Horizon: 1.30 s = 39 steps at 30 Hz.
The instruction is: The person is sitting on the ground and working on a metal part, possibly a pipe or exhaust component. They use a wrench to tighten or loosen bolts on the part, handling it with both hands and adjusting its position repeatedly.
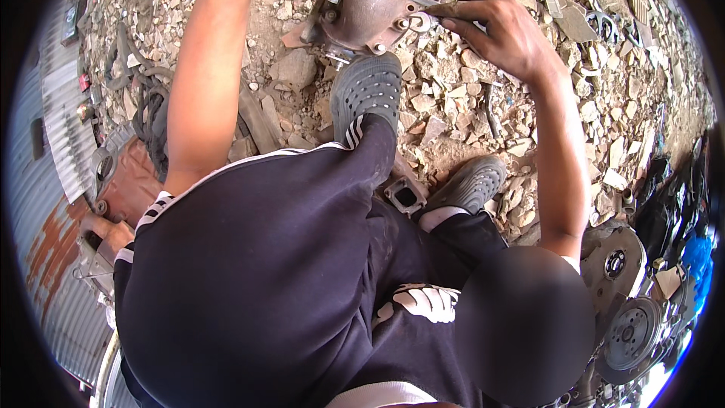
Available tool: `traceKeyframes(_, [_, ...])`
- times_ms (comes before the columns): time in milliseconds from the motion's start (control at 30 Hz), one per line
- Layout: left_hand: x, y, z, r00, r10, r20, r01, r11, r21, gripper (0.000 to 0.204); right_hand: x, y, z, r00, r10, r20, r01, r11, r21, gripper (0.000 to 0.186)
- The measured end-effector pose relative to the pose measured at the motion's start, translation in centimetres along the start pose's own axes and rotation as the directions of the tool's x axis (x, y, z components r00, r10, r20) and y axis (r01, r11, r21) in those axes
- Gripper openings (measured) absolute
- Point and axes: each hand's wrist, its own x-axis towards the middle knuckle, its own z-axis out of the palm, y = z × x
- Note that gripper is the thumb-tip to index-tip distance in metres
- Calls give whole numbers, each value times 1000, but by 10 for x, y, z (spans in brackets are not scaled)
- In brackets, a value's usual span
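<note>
A rusty cast-metal pipe elbow with a bolted flange (362, 0) lies on rubble at the top centre. My right hand (498, 26) is closed around a flat metal wrench (432, 9) whose end sits at a bolt on the flange's right edge. My left forearm (204, 83) runs up the left side of the casting, and the hand itself is cut off by the top edge. My foot in a grey perforated clog (366, 91) presses against the lower rim of the flange. My other clog (468, 181) rests on the stones lower down.
Broken stone and brick cover the ground (468, 106). A small square metal flange (404, 195) lies between my feet. Corrugated sheet (53, 106), hoses (143, 106) and a rusty housing (124, 181) are at left. Flywheel discs (627, 332) lie at lower right.
</note>
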Motion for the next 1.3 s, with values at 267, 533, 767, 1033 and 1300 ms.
traceKeyframes(267, [4,-2,3,1000,-14,23,14,1000,-11,49,32,8,-5,972,-229,48,231,972,-34,22])
traceKeyframes(533, [3,-12,3,1000,25,-17,-26,998,-62,49,12,-1,24,999,-37,39,32,994,101,24])
traceKeyframes(767, [-4,-4,-4,998,-55,29,56,998,-29,50,-13,-113,95,708,479,520,-287,-478,830,27])
traceKeyframes(1033, [4,12,2,1000,16,8,-16,999,-34,48,-14,-150,95,676,585,449,23,-625,780,33])
traceKeyframes(1300, [3,4,2,999,-26,29,27,999,-44,49,-45,-56,87,737,580,-347,-457,805,378,36])
